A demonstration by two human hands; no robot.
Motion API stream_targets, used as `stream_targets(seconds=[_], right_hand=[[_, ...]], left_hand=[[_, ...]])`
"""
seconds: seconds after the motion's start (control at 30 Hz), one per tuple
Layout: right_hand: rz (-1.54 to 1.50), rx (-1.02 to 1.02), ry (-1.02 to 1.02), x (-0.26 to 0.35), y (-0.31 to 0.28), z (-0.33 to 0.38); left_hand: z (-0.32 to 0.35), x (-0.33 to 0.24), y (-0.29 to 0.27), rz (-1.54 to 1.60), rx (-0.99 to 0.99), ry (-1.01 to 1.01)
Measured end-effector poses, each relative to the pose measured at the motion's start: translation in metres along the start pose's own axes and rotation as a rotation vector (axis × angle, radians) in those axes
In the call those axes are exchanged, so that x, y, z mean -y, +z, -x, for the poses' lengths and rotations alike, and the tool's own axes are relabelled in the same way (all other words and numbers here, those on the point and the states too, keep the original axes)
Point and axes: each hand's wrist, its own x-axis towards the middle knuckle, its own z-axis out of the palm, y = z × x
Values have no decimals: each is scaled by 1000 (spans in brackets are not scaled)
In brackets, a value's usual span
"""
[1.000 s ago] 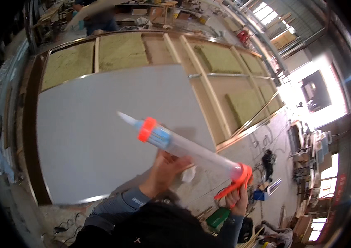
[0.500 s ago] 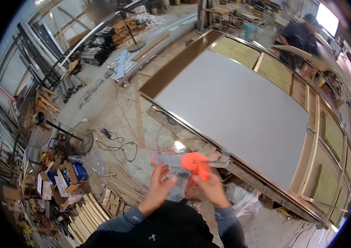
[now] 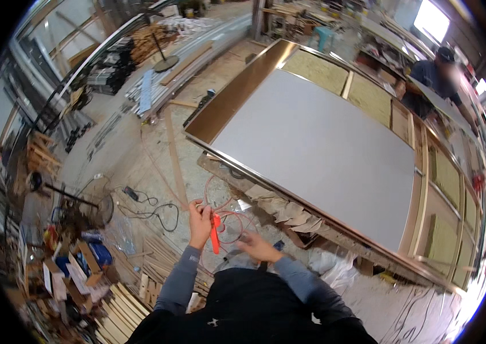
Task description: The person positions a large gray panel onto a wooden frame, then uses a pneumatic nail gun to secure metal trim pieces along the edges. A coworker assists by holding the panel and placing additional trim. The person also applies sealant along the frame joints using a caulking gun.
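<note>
In front of my body, my left hand (image 3: 199,223) is closed around an orange pistol-grip tool (image 3: 216,235), whose bright handle hangs below the fingers. The rest of the tool is hidden. A thin red hose (image 3: 232,217) loops right beside it. My right hand (image 3: 259,246) is apart from the tool, to its right; it is slightly blurred, with loosely bent fingers and nothing visible in them. Beyond both hands lies a large framed panel (image 3: 317,155) with a smooth grey sheet on it.
Yellow insulation (image 3: 370,102) fills bays of the frame. A person (image 3: 435,80) holds a board at the far right. Black cable (image 3: 165,215) lies on the floor. Cardboard boxes (image 3: 79,269) and wooden strips (image 3: 122,315) sit at lower left. Crumpled paper (image 3: 280,209) lies along the panel's near edge.
The orange tool has passed from my right hand to my left, and its grey barrel no longer shows. My right hand has come away from it. The person at the far right has shifted the board.
</note>
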Motion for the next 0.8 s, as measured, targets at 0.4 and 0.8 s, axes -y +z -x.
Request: stream_targets(seconds=[0.4,0.8], right_hand=[[-440,-904,796,-295,44,265],[-778,-878,1010,-299,330,246]], left_hand=[[-169,123,38,-425,311,205],[-219,98,24,-882,593,350]])
